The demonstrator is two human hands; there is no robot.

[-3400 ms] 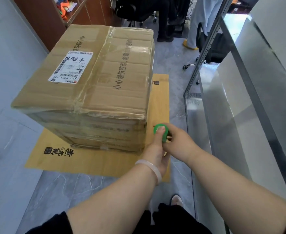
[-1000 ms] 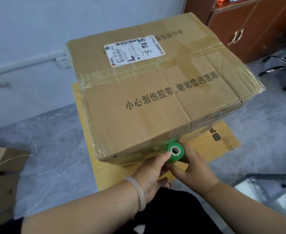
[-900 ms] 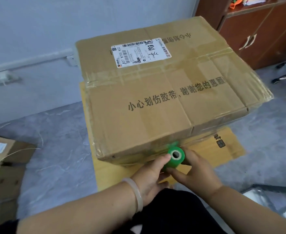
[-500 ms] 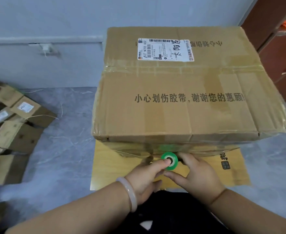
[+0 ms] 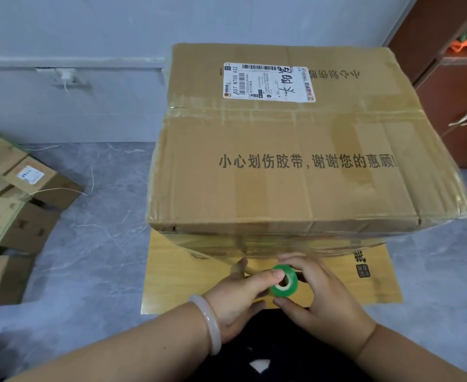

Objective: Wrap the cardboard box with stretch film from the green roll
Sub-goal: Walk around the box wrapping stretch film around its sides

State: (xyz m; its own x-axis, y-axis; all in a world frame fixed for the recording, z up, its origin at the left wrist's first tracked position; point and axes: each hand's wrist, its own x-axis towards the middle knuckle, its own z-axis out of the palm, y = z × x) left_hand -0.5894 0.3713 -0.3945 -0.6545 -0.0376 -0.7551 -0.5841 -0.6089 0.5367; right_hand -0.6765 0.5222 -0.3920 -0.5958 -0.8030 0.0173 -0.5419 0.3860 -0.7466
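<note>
Green plastic marks the roll (image 5: 284, 283) of stretch film, which is held low in front of the cardboard box (image 5: 295, 166), at six o'clock from its near edge and just clear of the near side face. The roll is pinched by the left grip (image 5: 237, 296) from nine o'clock, with one fingertip (image 5: 277, 276) laid on the rim of the open core and the other fingers curled beneath. It is clasped by the right grip (image 5: 323, 301) from four o'clock, the thumb (image 5: 286, 301) set under the roll and the fingers curved over its far side. Both grips are thus closed round the roll, neither being spread. A pale bracelet (image 5: 211, 323) is worn on the left wrist. Glossy clear film is seen across the box's near side face. A white shipping label (image 5: 266, 82) is stuck at twelve o'clock on the box top. The box is set on a flat yellow-brown cardboard sheet (image 5: 177, 274) on the grey floor (image 5: 94, 244). Smaller cartons (image 5: 20, 216) are piled at nine o'clock, well apart from the box.
</note>
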